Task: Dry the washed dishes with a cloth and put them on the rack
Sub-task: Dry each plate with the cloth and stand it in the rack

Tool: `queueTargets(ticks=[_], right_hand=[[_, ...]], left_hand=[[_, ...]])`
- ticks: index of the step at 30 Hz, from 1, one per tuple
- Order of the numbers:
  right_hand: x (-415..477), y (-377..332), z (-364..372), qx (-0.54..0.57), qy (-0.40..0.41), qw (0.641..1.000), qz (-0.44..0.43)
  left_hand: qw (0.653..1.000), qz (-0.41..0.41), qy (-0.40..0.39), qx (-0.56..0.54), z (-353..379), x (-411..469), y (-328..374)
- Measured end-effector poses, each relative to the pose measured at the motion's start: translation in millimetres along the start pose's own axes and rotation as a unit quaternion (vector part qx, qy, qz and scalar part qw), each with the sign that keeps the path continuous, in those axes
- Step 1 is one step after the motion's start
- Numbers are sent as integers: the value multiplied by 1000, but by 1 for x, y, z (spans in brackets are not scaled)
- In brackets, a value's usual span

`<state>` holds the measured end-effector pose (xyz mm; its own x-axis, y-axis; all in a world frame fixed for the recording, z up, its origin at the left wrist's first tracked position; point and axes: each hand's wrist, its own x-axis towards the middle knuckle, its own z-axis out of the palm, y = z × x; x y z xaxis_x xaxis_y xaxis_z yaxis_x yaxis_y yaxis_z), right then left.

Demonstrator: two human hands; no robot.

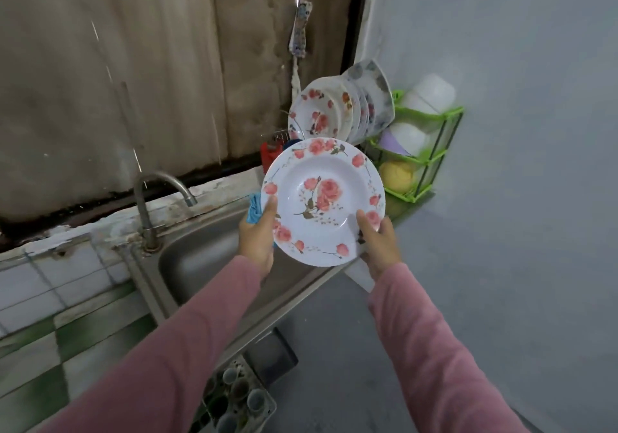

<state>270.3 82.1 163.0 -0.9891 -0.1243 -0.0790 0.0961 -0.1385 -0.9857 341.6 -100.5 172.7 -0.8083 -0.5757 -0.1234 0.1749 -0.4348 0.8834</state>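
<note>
The left hand (255, 238) is closed on the left edge of a rose-patterned plate (322, 202), thumb laid over the rim, and a blue cloth (254, 208) is bunched behind the same fingers. The right hand (379, 242) is closed on the lower right edge, thumb on the face of the plate. The plate is thus held by both hands, tilted toward the camera, in the air above the right end of a steel sink (200, 258) — it is not yet on the rack.

Just beyond the plate, a row of plates (334, 111) is stood on edge in a wire rack (277, 138); most of the rack is hidden by the held plate, so free slots cannot be judged. To the right, a green corner shelf (431, 158) is stacked with white bowls. A curved tap (157, 198) stands at the back left of the sink, on a tiled tabletop (50, 285).

The step in hand is judged to be the drying, or the carry to the rack. Several things could go wrong. If the rim is damp, the plate could be let slip from the thumbs into the sink. The cloth, trapped in the left hand, could be caught between plate and rack wires. The standing plates could be knocked if the new one is pushed in at an angle — the front one is close.
</note>
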Motion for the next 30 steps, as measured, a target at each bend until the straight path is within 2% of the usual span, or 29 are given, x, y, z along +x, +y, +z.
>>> queueTargets(ticks=[3,6,8,13,19,25,30], right_hand=[[23,-5,-10,98,-30,995,16],[54,-12,-12,138,-38,990,17],[79,-23,-10,153,-26,988,-12],[151,-70,12,172,15,979,-113],[241,-115,51,113,32,969,-215],[295,-117,78,62,12,965,-253],[328,-104,100,-48,-11,952,-302]], left_hand=[[1000,-11,10,9,17,22,-7],[999,-29,10,15,32,54,-9],[1000,-26,13,5,44,79,-8],[995,73,61,-17,78,154,15],[968,195,161,-8,126,230,62],[961,209,178,-37,152,276,93],[949,223,221,16,158,305,91]])
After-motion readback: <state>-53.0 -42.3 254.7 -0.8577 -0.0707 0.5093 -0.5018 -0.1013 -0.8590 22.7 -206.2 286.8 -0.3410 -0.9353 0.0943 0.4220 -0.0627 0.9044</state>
